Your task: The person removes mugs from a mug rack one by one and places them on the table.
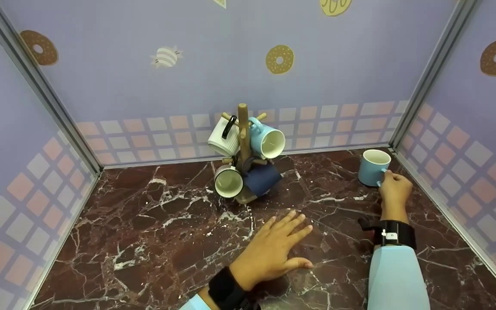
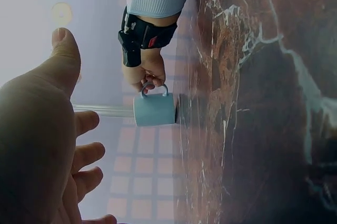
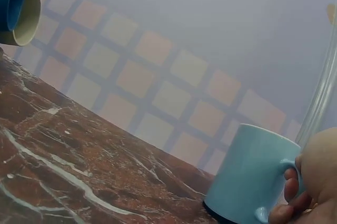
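Observation:
At the back right of the marble-patterned table point(image 1: 153, 241), a light blue mug point(image 1: 370, 170) stands upright near the corner. My right hand point(image 1: 395, 188) grips its handle, fingers curled round it in the right wrist view. The mug's white inside faces up, and a dark band rings its base point(image 3: 216, 214). My left hand point(image 1: 269, 249) is held over the middle of the table with fingers spread, holding nothing. Beyond the left fingertips stands a wooden mug rack point(image 1: 243, 129) with mugs hung on its pegs.
On the rack hang a white ribbed mug point(image 1: 223, 138) with a black handle, another light blue mug point(image 1: 269, 140), a dark-rimmed mug point(image 1: 228, 183) with a pale inside and a dark blue mug point(image 1: 263, 178). Purple walls point(image 1: 230, 77) enclose the back and both sides.

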Demonstrator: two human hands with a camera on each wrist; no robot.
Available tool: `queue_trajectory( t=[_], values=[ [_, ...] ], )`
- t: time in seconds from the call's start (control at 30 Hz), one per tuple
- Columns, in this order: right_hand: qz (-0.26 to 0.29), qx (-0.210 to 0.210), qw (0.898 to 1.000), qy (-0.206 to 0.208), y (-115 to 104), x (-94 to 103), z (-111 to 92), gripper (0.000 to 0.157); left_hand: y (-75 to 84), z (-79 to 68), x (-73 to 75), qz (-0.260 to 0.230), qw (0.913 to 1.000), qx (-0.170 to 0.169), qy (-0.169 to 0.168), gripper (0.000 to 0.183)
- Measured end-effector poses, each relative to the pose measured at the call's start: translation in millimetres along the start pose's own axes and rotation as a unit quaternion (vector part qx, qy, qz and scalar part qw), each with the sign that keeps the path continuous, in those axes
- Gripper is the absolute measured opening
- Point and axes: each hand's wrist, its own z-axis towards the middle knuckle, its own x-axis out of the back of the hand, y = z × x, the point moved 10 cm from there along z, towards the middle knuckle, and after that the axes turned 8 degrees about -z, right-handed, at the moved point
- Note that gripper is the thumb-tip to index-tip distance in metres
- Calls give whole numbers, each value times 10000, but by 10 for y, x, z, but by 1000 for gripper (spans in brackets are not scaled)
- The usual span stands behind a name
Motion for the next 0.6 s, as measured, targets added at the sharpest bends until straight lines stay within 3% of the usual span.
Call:
queue_trajectory(
  t=[0.3, 0.47, 0.6],
  values=[
    [-139, -56, 9990, -410, 52, -31, 37, 49, -6, -1, -63, -47, 9999, 26, -149, 86],
    [555, -352, 9963, -558, 92, -58, 58, 47, 0, 2, -77, 29, 9997, 20, -221, 85],
    [962, -495, 9917, -699, 75, -95, 60, 55, -7, -2, -93, 45, 9997, 34, -253, 83]
  ],
)
